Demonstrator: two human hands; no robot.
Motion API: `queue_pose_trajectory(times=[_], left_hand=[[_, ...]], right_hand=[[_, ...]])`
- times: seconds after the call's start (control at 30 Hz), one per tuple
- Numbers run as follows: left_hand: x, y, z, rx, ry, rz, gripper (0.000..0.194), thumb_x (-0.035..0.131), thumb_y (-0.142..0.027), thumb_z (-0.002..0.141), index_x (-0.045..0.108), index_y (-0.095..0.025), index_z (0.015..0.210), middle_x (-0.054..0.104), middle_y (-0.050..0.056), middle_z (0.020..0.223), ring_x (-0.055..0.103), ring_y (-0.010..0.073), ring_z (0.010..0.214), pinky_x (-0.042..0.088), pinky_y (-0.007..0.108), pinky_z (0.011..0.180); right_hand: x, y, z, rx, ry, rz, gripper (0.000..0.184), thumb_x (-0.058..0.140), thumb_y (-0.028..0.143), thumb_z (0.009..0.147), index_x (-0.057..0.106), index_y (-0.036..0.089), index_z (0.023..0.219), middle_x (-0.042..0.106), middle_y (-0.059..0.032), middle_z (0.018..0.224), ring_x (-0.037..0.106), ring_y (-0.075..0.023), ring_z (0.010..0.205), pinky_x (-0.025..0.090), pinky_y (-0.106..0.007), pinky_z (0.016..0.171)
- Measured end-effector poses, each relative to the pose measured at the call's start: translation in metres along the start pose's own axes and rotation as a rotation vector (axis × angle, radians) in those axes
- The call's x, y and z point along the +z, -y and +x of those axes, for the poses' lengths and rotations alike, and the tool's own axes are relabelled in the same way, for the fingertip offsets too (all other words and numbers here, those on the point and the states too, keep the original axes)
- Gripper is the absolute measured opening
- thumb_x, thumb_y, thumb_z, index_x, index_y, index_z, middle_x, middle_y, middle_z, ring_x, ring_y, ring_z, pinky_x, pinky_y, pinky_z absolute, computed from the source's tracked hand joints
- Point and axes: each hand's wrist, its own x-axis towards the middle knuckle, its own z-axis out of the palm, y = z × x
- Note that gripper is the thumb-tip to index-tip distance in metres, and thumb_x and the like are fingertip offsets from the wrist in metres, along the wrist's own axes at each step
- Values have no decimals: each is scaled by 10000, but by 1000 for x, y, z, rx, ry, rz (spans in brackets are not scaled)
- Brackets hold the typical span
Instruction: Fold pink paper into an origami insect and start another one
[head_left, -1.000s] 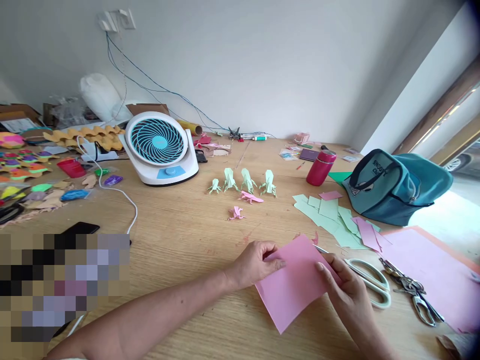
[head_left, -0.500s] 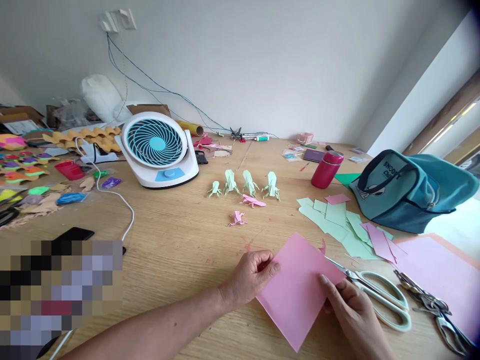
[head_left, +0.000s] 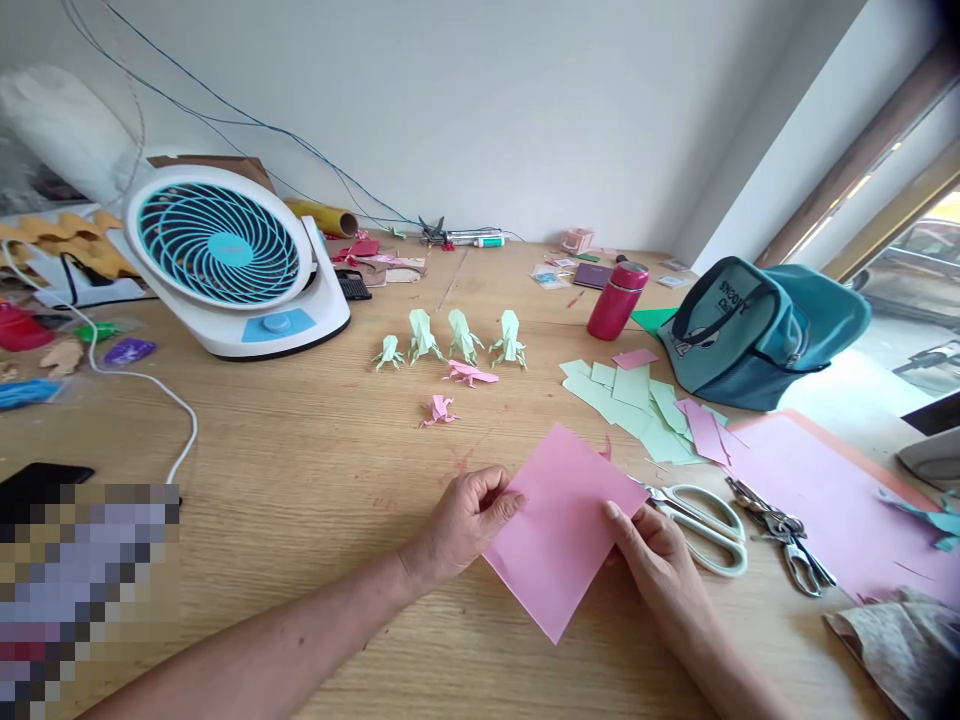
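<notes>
Pinching two sides of the pink paper (head_left: 559, 540), the left hand (head_left: 463, 522) and right hand (head_left: 660, 562) hold it over the tabletop (head_left: 300, 430), spread apart, maybe so it stays flat.

Wooden table (head_left: 300, 450), folded paper figures (head_left: 509, 340), scissors (head_left: 694, 515), fan (head_left: 229, 250), bag (head_left: 757, 335)

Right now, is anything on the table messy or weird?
Yes: reddish smudges mark the wooden tabletop just beyond the left hand, looking like stains against the pale wood. The pink paper sheet looks undamaged.
</notes>
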Motion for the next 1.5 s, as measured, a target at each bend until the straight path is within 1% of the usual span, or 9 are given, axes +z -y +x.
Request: queue_pose_trajectory(times=[0.2,0.4,0.77,0.9,1.03,1.13,1.23,1.33,1.5], left_hand=[[0,0,0,10,-59,-3,439,555,-508,869,355,-192,640,308,-54,634,290,88,583,243,227,531],[0,2,2,30,-146,22,420,512,-481,897,327,-201,645,278,-52,646,275,99,604,258,232,551],[1,3,1,110,-160,80,369,496,-359,913,335,-192,626,280,-50,629,277,104,612,254,240,571],[2,1,-2,129,-172,92,342,521,-316,906,379,-183,625,319,-55,611,313,94,585,270,228,557],[4,-1,-4,137,-166,63,123,483,-267,933,554,-170,961,553,-25,737,513,105,646,412,217,639],[5,-1,-5,204,-193,55,342,460,-177,927,472,-193,1269,633,30,958,610,116,763,484,240,755],[5,-2,-7,273,-177,116,386,451,-112,900,525,-199,1269,635,58,1044,624,136,889,489,253,831],[5,-5,-10,264,-142,151,265,438,-181,940,591,-182,1156,646,58,989,607,149,871,484,249,794],[3,-6,-9,181,-161,-54,253,482,-356,958,470,-183,1143,631,66,1009,572,127,734,477,229,641]], right_hand=[[2,-1,0,-76,240,25,308,639,501,865,698,198,863,726,-69,871,644,-221,777,535,-325,747],[4,-8,0,-111,319,-102,353,631,515,864,709,181,782,689,-45,746,609,-212,700,499,-304,633],[4,-7,7,-82,165,79,389,673,572,812,618,198,725,591,4,626,486,-134,533,414,-249,512],[2,-11,9,-82,110,113,344,685,548,813,646,207,843,682,-30,777,582,-169,648,483,-274,616],[-3,-15,12,-89,26,141,308,691,514,822,660,225,925,715,-33,896,620,-186,761,497,-280,710],[-5,-13,13,-88,-5,152,323,694,523,815,660,231,947,720,-32,935,620,-187,774,499,-280,713],[-4,-10,12,-95,-2,156,327,698,520,813,659,222,943,720,-43,937,624,-193,772,508,-287,705],[-3,-10,12,-112,22,160,316,686,505,831,652,221,966,716,-48,939,626,-194,776,514,-294,710],[-2,-14,11,-139,88,154,294,648,489,869,639,231,1009,707,-48,946,635,-202,802,516,-302,708]])
